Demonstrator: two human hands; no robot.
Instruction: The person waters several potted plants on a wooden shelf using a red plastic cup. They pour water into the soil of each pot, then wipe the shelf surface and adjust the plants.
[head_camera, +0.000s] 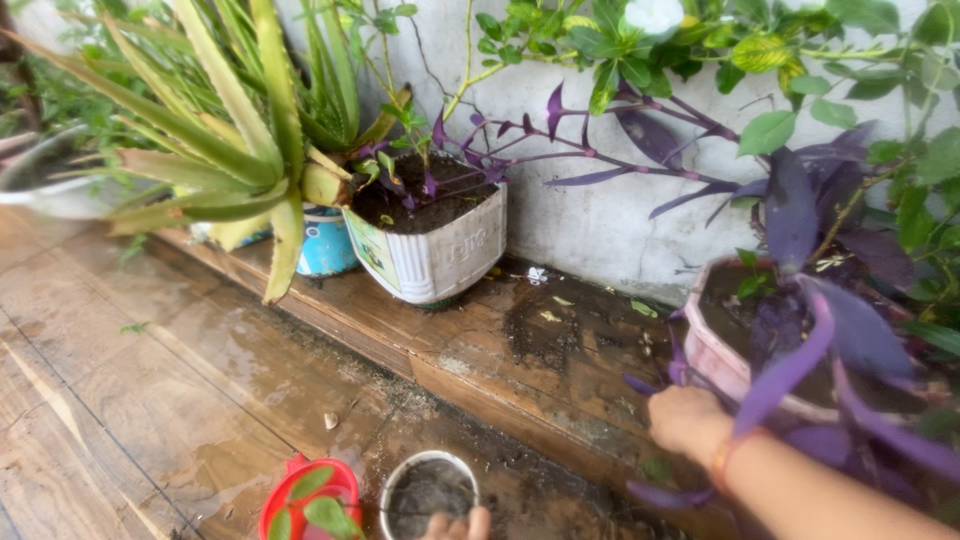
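My right hand (685, 420) reaches to the pink pot (712, 355) of purple-leaved plant (800, 300) at the right and grips its near rim, the fingers partly hidden behind a leaf. At the bottom edge only the fingertips of my left hand (455, 525) show, holding a small round metal tin (428, 490) of dark soil at its near rim. A red container (305, 495) with green leaves sits just left of the tin.
A white square pot (435, 250) with soil and purple stems stands on the raised wet brick ledge (480, 350). An aloe (230, 150) in a blue pot (328, 245) stands left of it. A white wall (590, 210) is behind. The wet floor (150, 400) spreads below.
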